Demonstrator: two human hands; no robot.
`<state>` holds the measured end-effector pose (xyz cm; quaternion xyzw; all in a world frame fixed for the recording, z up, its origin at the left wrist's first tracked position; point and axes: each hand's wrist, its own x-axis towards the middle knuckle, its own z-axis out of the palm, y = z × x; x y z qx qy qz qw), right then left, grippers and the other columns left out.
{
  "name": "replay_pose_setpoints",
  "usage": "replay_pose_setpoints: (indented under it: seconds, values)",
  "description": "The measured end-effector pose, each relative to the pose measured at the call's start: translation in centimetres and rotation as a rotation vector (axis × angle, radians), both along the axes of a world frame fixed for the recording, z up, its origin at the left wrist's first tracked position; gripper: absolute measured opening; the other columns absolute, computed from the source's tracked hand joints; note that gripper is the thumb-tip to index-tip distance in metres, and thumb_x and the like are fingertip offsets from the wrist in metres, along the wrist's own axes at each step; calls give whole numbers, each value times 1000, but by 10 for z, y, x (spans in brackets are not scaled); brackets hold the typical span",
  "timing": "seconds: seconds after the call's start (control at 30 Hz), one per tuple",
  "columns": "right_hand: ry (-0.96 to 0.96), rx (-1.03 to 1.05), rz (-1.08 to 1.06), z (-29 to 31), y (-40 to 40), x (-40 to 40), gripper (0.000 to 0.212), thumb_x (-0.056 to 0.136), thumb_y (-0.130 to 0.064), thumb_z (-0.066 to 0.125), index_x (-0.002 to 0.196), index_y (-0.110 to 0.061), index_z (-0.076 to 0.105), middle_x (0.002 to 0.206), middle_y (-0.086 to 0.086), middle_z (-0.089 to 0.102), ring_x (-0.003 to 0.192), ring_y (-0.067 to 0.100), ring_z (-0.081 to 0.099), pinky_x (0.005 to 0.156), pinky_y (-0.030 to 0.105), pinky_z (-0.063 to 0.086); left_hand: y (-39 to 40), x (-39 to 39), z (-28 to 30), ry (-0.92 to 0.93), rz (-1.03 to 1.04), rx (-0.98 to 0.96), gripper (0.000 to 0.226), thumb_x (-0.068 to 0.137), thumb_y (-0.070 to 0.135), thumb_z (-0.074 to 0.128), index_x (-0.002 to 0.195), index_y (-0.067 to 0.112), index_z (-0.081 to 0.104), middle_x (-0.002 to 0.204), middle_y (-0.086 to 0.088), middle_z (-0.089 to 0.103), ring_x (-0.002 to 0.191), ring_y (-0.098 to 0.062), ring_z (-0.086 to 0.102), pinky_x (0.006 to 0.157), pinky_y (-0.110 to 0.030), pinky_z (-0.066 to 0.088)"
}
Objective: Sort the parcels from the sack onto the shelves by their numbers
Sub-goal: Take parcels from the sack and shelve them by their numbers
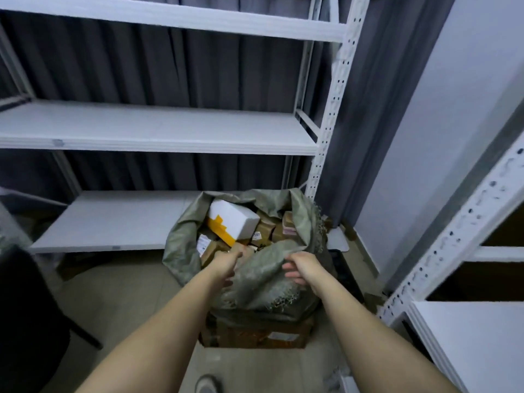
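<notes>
My left hand [226, 260] reaches among the brown cardboard parcels [211, 248] — its fingers hidden, grip unclear — while my right hand [302, 269], fingers clamped on the olive woven sack [263, 275], could let the flap fall back and bury the labels.

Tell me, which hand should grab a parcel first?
Probably the left hand: it already reaches into the sack among the parcels. The right hand grips the sack's folded edge.
</notes>
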<state>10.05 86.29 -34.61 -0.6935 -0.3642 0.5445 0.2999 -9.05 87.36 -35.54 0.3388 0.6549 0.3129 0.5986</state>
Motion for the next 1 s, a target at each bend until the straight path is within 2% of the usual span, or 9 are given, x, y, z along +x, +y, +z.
replay_pose_setpoints:
  seconds: [0.1,0.27,0.37,0.47,0.6,0.67,0.77,0.83,1.0]
  values:
    - [-25,-27,-4,-18,57,-12,21,101,-20,40,111,-12,56,82,-1,58,61,10,53,57,23,38,57,-9,-10,-10,-25,-29,17,91,26,51,100,13,55,71,-4,58,64,-16,57,57,-22,43]
    - [-94,-100,-59,-49,165,-37,16,99,-17,44,96,-11,58,78,4,57,57,14,47,50,22,34,164,-30,-28,38,-128,-80,42,94,32,52,124,2,51,123,-25,55,110,-40,55,82,-35,43]
    - [-113,-120,-32,-66,215,-50,34,98,-11,44,121,12,55,113,33,61,84,33,59,65,32,47,218,-42,-48,99,-125,-56,20,96,19,48,77,12,48,77,-10,49,68,-18,47,61,-28,34]
    - [-142,-160,-17,-86,250,-60,35,98,-11,47,124,11,53,128,31,55,118,41,53,98,43,45,254,-45,-68,116,-152,-71,8,95,14,47,91,16,53,82,-5,55,68,-14,49,54,-25,34]
    - [-100,-186,-45,-113,277,-64,23,97,-7,48,113,3,61,98,18,65,74,19,57,47,9,45,281,-41,-103,103,-240,-184,51,95,28,49,133,-5,46,129,-34,51,114,-45,53,92,-43,48]
    - [-93,-210,-32,-129,289,-63,18,97,-6,47,107,-5,62,95,16,63,77,19,56,49,8,43,292,-35,-117,76,-227,-251,51,95,28,48,133,-7,45,133,-36,46,121,-50,47,103,-54,41]
    - [-78,-274,-6,-154,302,-60,20,98,-13,47,114,-9,60,111,14,61,99,25,57,89,27,48,306,-28,-132,136,-234,-245,36,99,16,45,127,-5,51,119,-25,59,98,-38,59,69,-24,52]
    - [-113,-338,-7,-168,304,-54,17,100,-20,45,106,-15,60,104,13,61,88,20,53,81,22,46,310,-18,-141,152,-223,-231,33,100,10,43,127,-8,51,114,-14,59,95,-32,58,46,-12,41]
    - [-232,-388,-28,-218,299,-42,42,99,-26,48,139,-17,44,140,10,47,121,25,46,100,28,34,314,5,-185,163,-308,-348,33,103,24,38,129,8,48,106,-9,59,87,-14,56,48,-12,41]
